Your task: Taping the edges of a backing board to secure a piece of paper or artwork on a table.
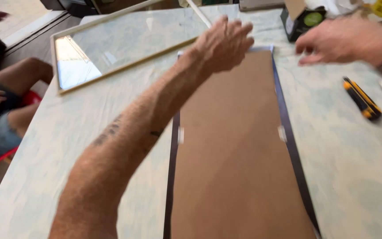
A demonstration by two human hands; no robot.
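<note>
Seated person (1, 106) at far left, hands in lap, well clear of work.

Gold-edged glass frame (111, 48) lies flat, up-left of left fingers, likely parked aside to keep it safe.

Left hand (224, 42) reaches long over brown backing board (239, 146); fingers loosely curled above its far top edge, gripping nothing. Contact unclear, blurred.

Board flat on pale cloth-covered table (354, 168), dark frame edge around it, small tabs at both sides.

Right hand (337, 42) hovers open beside green-and-black box (303, 20); yellow-black utility knife (362, 98) below those fingers, within reach.
</note>
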